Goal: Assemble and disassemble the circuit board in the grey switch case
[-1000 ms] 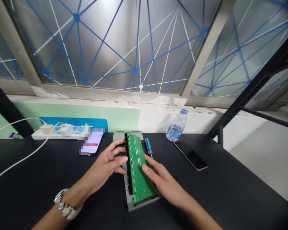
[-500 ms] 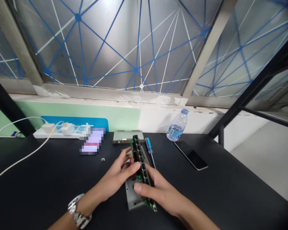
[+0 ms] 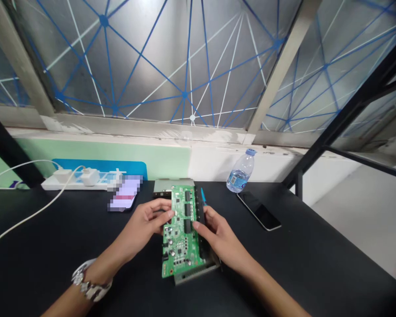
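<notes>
A green circuit board [image 3: 181, 246] with a row of black ports along its right edge is held up in front of me, component side showing. My left hand [image 3: 152, 220] grips its left edge, thumb on top. On the right edge, my right hand [image 3: 216, 229] is closed around the ports, its thumb on the board. Beneath lies a grey metal plate [image 3: 198, 273], mostly covered by the board. Behind the board sits another flat metal case part [image 3: 161, 186]. A blue-handled screwdriver [image 3: 203, 196] shows only partly, past the board's upper right.
A white power strip [image 3: 82, 182] with plugs and cables lies at the back left, near a phone with a lit screen [image 3: 125, 193]. A water bottle [image 3: 240, 171] and a dark phone [image 3: 259, 211] are at the back right of the black table [image 3: 303, 264].
The circuit board has turned from edge-on, ports facing up, to lying face up towards me. My left hand has shifted left along with its edge. The small screws are now hidden.
</notes>
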Demonstrator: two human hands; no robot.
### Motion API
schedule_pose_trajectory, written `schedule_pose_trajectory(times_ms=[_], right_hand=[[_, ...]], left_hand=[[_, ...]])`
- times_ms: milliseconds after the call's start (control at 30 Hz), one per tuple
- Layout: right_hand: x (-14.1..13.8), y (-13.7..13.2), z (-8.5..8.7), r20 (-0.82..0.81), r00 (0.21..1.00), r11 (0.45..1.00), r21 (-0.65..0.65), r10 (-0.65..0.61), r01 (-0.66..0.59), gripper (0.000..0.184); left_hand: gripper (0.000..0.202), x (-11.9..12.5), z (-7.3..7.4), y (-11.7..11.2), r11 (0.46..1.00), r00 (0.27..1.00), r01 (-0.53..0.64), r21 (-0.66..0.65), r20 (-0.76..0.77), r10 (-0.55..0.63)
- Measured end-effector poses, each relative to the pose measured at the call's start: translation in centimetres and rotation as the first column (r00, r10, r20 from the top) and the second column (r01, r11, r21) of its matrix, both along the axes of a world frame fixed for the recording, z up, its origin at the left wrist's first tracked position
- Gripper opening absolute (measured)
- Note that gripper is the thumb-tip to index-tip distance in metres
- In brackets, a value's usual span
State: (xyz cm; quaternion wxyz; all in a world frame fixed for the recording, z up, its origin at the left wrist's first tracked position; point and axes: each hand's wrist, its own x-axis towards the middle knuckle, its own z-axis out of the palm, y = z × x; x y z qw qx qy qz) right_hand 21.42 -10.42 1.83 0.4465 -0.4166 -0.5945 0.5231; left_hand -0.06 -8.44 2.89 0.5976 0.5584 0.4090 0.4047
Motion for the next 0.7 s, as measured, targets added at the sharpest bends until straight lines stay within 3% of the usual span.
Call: schedule_pose_trajectory(times_ms=[133, 233, 333, 433, 567, 700], right_hand=[[1.0, 0.4, -0.5, 0.284, 0.955, 0.989, 0.136, -0.09, 0.053, 0.034], [1.2, 0.2, -0.4, 0.256, 0.964, 0.993, 0.105, -0.079, 0.053, 0.035], [1.4, 0.1, -0.3, 0.198, 0.979, 0.995, 0.092, -0.057, 0.039, 0.03], [1.8, 0.1, -0.2, 0.254, 0.961, 0.967, 0.25, -0.105, 0.04, 0.021], [2.1, 0.3, -0.1, 0.341, 0.916, 0.897, 0.439, -0.213, 0.045, 0.018], [1.6, 0.0, 0.0, 0.344, 0.905, 0.848, 0.528, -0.251, 0.035, 0.016]], left_hand=[[0.031, -0.2, 0.1, 0.2, 0.999, 0.999, -0.039, 0.021, 0.003, 0.039], [0.025, -0.5, -0.4, 0.1, 0.998, 0.998, 0.057, 0.037, -0.029, -0.056], [0.035, -1.0, -1.1, -0.1, 0.982, 0.981, 0.19, 0.004, -0.049, -0.19], [0.05, -1.8, -1.6, -0.4, 0.954, 0.953, 0.295, -0.062, -0.053, -0.298], [0.05, -2.0, -1.5, -0.6, 0.896, 0.897, 0.441, -0.056, 0.025, -0.44], [0.063, -1.1, -1.0, -0.5, 0.877, 0.876, 0.48, -0.02, -0.05, -0.48]])
